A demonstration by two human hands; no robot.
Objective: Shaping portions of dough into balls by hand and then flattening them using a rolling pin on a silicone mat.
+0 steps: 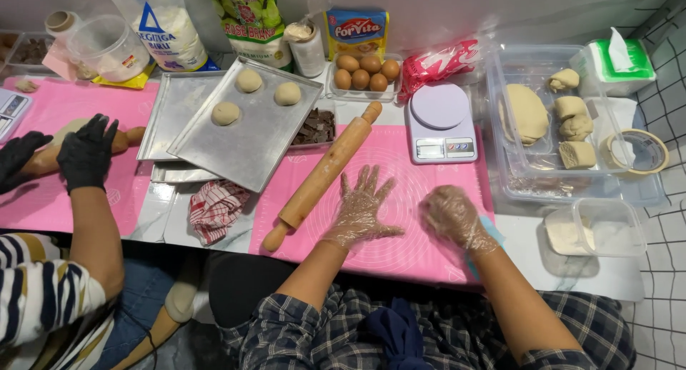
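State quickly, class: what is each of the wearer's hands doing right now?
Left hand: open, fingers spread flat on the pink mat, holding nothing.
Right hand: curled loosely over the mat; whether it holds anything cannot be told.

head view | looks steeply down | close over pink mat (400, 170)

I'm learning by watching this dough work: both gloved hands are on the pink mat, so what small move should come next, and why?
Probably reach the right hand to the clear tray for a dough piece. The left hand lies flat and open on the pink mat, no dough shows on it, and the rolling pin rests unused beside it.
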